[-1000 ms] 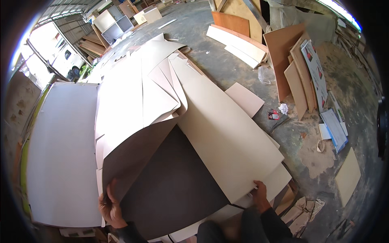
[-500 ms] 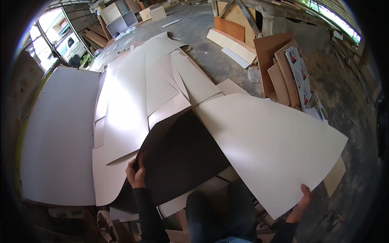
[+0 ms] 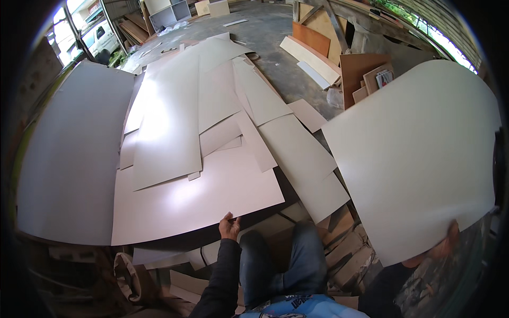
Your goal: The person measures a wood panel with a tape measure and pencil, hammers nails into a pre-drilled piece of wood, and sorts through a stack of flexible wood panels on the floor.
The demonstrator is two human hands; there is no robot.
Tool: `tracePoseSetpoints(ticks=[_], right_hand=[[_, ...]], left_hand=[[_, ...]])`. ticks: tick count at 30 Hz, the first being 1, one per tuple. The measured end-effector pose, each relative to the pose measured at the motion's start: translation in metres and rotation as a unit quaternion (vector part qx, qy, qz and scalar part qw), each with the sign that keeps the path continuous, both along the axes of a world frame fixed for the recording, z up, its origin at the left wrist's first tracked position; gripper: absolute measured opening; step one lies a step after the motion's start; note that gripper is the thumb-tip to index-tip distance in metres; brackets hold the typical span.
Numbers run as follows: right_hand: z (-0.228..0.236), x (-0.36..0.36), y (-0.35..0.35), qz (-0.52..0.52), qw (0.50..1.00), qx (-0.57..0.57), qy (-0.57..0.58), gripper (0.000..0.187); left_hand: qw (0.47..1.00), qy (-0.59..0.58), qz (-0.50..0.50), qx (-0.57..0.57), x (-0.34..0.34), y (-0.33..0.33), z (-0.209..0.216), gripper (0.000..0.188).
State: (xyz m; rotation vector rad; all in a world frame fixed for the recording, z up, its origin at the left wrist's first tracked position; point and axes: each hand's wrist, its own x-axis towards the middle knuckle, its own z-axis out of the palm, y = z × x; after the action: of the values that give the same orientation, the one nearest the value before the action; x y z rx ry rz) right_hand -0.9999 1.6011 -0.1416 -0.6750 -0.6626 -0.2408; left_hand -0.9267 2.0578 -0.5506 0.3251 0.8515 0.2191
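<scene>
A large off-white sheet (image 3: 419, 153), bending and raised, is in my right hand (image 3: 444, 248). That hand grips its lower edge, thumb on the pale face and the other fingers mostly hidden. My left hand (image 3: 229, 228) is at the front edge of a pinkish-white sheet (image 3: 175, 212), its fingers closed on the rim. This sheet lies nearly flat at the front of the pile, and a strip of dark surface shows under its edge. Several overlapping pale sheets (image 3: 169, 116) spread beyond it, and another off-white sheet (image 3: 302, 164) slants down on the right.
A broad pale panel (image 3: 74, 153) stands along the left side. Brown boards (image 3: 355, 74) lean at the back right, partly behind the raised sheet. Offcuts (image 3: 347, 249) lie low beside my knees. Farther off, planks (image 3: 313, 55) rest on the concrete floor (image 3: 254, 47).
My right hand has carried the off-white sheet up and right, off the pile. My left hand has moved right, and the sheet it held bent up, dark underside showing, now lies nearly flat.
</scene>
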Motion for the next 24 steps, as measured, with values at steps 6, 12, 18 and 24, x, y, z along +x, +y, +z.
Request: tracePoseSetpoints(ticks=[6,12,18,24], right_hand=[[-0.02,0.087,0.045,0.083,0.977,0.189,-0.055,0.047],[-0.087,0.162,0.198,0.118,0.932,0.282,0.196,0.031],[-0.234,0.164,0.389,-0.008,0.901,-0.132,0.412,0.036],[-0.353,0.138,0.393,0.295,0.741,-0.339,0.499,0.023]], left_hand=[[0.996,0.005,-0.084,0.015,-0.019,-0.011,-0.022,0.009],[0.994,0.023,-0.099,0.034,-0.025,-0.004,-0.031,0.012],[0.908,-0.085,-0.283,0.297,-0.055,0.012,-0.023,0.023],[0.958,-0.166,-0.227,0.048,-0.047,0.02,-0.061,0.019]])
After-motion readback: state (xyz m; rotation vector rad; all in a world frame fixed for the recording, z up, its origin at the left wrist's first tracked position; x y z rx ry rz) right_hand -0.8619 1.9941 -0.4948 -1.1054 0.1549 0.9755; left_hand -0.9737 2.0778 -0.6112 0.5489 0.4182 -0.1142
